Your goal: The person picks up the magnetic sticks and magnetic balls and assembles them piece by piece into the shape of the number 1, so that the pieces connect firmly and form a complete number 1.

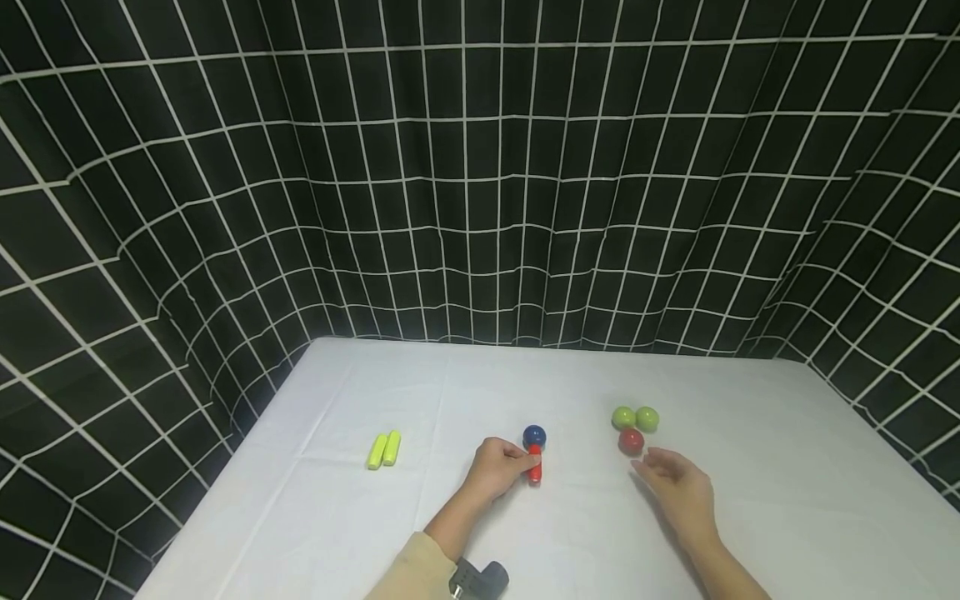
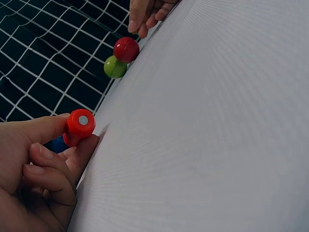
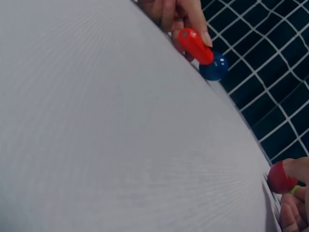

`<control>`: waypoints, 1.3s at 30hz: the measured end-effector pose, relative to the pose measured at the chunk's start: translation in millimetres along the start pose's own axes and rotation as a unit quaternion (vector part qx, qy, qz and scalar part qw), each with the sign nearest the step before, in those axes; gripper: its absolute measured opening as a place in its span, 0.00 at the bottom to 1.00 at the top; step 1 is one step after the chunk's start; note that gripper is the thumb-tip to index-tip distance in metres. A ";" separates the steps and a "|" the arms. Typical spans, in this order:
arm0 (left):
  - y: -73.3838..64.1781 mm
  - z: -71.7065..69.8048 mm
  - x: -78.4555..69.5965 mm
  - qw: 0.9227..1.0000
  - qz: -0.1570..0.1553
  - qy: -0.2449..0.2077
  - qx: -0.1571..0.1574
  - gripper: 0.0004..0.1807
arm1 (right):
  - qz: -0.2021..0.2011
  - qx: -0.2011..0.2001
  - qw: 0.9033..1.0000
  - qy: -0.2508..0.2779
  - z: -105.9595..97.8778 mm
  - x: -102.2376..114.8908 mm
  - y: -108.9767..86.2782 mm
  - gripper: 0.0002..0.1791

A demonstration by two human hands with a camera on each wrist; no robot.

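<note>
My left hand [image 1: 498,468] pinches a short red magnetic rod [image 1: 535,468] between thumb and forefinger. The rod's near end shows a round metal face in the left wrist view. At its far end sits a blue ball [image 1: 534,436], right up against the rod. To the right, my right hand [image 1: 681,493] hovers beside a red ball [image 1: 632,442] with loosely bent fingers and nothing in its grip. In the right wrist view its thumb overlaps the red ball [image 3: 279,178]. Two green balls [image 1: 623,417] lie just behind the red one.
Two yellow-green rods [image 1: 384,450] lie side by side on the left of the white-covered table [image 1: 337,533]. A black cloth with a white grid [image 1: 480,208] hangs behind and along both sides. A dark grey device [image 1: 482,580] is strapped at the left wrist.
</note>
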State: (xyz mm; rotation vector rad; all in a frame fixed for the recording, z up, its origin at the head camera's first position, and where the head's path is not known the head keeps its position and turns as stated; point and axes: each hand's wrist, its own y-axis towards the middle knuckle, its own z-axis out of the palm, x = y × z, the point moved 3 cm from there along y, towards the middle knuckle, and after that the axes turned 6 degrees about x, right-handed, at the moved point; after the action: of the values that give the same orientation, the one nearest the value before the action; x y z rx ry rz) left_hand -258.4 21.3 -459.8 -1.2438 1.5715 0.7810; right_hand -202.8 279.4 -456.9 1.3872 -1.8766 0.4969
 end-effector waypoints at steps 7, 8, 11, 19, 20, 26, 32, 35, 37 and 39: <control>0.9 0.3 1.5 1.000 -0.001 -0.002 0.001 0.13 | -0.003 0.007 1.000 -0.002 3.6 -1.8 6.4 0.26; 0.9 0.4 1.6 1.000 -0.002 -0.002 0.001 0.13 | -0.003 0.006 1.000 -0.003 3.8 -2.3 7.7 0.27; 0.7 0.7 1.3 1.000 -0.006 0.000 0.003 0.13 | -0.008 0.004 1.000 -0.006 4.1 -3.7 11.1 0.28; -0.2 1.1 -0.8 1.000 0.000 -0.002 0.000 0.13 | -0.013 -0.001 1.000 -0.015 3.8 -1.8 17.2 0.31; -0.1 1.2 -0.6 1.000 0.001 -0.001 0.000 0.13 | -0.015 -0.001 1.000 -0.014 3.9 -1.2 17.6 0.31; 0.7 1.2 0.7 1.000 -0.004 0.007 0.003 0.13 | -0.031 -0.009 0.999 -0.008 5.7 1.5 21.3 0.32; 1.6 0.4 0.9 1.000 -0.002 0.010 0.003 0.13 | -0.047 -0.025 0.998 -0.021 8.5 2.7 24.4 0.30; 1.9 0.5 1.2 1.000 0.000 0.009 0.002 0.13 | -0.048 -0.026 0.998 -0.020 9.4 3.2 24.7 0.29; 1.9 0.4 1.1 1.000 0.000 0.008 0.001 0.13 | -0.048 -0.024 0.998 -0.019 9.9 3.2 25.0 0.29; 2.0 0.4 1.5 1.000 0.000 0.006 0.000 0.13 | -0.046 -0.022 0.998 -0.020 10.6 2.9 25.2 0.28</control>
State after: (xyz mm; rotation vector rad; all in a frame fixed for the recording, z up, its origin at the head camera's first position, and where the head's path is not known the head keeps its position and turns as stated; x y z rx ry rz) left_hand -260.3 21.7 -461.5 -1.2502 1.5808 0.7738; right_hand -230.2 278.9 -458.7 1.4558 -1.8354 0.3819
